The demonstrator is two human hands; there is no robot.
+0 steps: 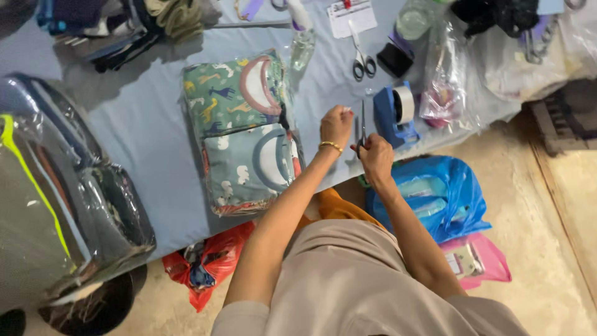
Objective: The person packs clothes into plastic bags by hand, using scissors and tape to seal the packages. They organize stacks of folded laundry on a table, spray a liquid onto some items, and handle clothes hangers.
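Observation:
My right hand (375, 155) grips a pair of small scissors (362, 127), blades pointing up and away. My left hand (336, 124), with a gold bracelet at the wrist, is closed just left of the blades, its fingers pinched as if on a strip of clear tape that I cannot make out. A blue tape dispenser (394, 112) with a pale roll stands right of both hands. Left of my hands lie two folded printed garments in clear bags (242, 134), green with animals above, grey-blue below.
The blue-grey table (149, 134) carries a second pair of scissors (362, 59), a spray bottle (303, 40), a paper card (352, 17) and clear bags (444, 78). Plastic-wrapped bundles (56, 199) sit left. On the floor lie blue (444, 196), pink (479, 258) and red (208, 261) bags.

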